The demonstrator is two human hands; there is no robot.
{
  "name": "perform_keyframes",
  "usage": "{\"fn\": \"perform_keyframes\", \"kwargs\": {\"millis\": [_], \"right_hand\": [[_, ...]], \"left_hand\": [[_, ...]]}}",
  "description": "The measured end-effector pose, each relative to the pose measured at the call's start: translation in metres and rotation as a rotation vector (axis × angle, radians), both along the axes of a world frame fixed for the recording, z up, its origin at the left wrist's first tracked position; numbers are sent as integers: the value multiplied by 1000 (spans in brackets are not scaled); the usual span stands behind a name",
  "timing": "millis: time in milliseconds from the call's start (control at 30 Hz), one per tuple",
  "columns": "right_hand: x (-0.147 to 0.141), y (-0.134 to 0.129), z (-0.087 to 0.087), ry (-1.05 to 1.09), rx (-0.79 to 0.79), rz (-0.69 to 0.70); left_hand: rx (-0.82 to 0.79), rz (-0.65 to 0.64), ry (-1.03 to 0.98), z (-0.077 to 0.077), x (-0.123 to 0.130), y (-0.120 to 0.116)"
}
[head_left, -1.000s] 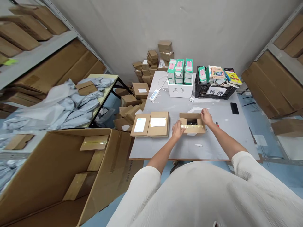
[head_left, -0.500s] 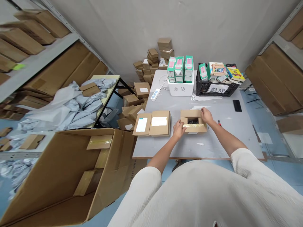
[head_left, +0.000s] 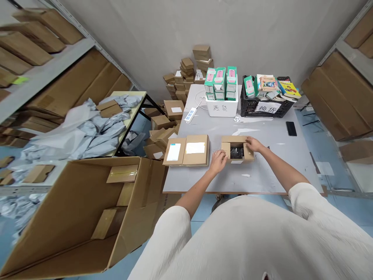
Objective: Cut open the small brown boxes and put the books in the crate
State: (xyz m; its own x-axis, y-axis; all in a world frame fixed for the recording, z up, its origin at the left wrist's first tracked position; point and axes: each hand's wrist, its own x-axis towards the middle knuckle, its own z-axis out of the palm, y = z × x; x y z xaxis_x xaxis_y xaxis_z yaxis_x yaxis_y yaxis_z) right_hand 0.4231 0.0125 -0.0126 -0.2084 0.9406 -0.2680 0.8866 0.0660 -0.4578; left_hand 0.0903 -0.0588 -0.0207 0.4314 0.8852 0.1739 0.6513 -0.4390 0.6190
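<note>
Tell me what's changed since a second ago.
The open box no longer shows shiny tape along its near side, and more of the black contents shows. The right hand has shifted slightly toward the person; the left hand stays at the box's left side. Phone, white bin and black crate stayed put.

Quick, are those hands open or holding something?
Left hand: touching the left side of the box; grip can't be told.
Right hand: at the box's far right corner; grip can't be told either.
</note>
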Motion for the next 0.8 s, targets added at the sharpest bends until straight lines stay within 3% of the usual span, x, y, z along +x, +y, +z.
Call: {"fn": "perform_keyframes", "kwargs": {"millis": [300,533,700,800], "right_hand": [[-18,-16,6,-249,-34,-36],[-33,-28,-2,-252,26,-99],[-38,-32,-8,-235,35,-124],[-41,-34,-10,-228,34,-138]], "left_hand": [[-46,-210,185,-6,-8,-14],[-112,-413,400,5,28,6],[-97,-368,392,16,26,5],[-19,-219,397,20,10,-6]]}}
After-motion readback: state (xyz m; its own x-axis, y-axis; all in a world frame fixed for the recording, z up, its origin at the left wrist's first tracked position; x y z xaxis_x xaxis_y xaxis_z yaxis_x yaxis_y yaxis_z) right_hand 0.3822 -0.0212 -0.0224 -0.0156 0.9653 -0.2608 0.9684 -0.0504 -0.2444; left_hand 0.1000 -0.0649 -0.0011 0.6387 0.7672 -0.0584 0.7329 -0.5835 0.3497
